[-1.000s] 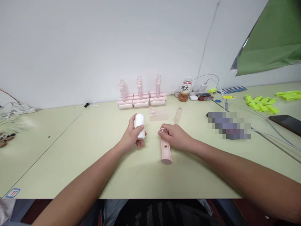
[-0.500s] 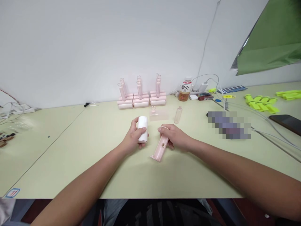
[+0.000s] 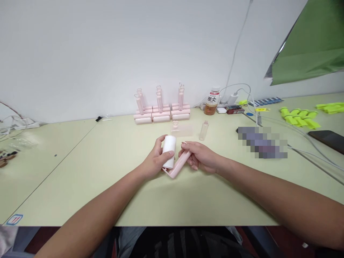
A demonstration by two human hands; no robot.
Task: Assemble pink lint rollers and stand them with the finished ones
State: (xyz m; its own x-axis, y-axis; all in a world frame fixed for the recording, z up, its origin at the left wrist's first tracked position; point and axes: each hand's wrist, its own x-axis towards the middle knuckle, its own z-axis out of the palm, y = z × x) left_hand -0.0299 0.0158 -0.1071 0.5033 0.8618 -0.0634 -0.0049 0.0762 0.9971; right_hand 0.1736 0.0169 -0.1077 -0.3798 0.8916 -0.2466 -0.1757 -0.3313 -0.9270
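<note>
Closest to me, both forearms reach in from the near edge and meet at the middle of the pale green tabletop (image 3: 80, 172). My left hand (image 3: 156, 161) has its grip wrapped around a white roll (image 3: 169, 151), thumb across the front and fingers behind, so the roll stands nearly upright with its lower end free. My right hand (image 3: 200, 156) has its grip closed on the far end of a pink handle piece (image 3: 177, 165), which slants down and to the left until its near end sits right at the base of the roll, touching it as far as I can tell. Held that way, the two parts line up end to end, which I read as the reason for the tilt. Both wrists are low, just over the tabletop, palms turned toward each other.

Just beyond the hands lie a clear cover with a heart tab (image 3: 182, 129) and a small clear bottle (image 3: 203, 130). Farther back, by the wall, stand rows of finished pink rollers (image 3: 161, 107), and to their right a drink bottle (image 3: 212, 102). Yellow-green parts (image 3: 298, 117) lie far right.
</note>
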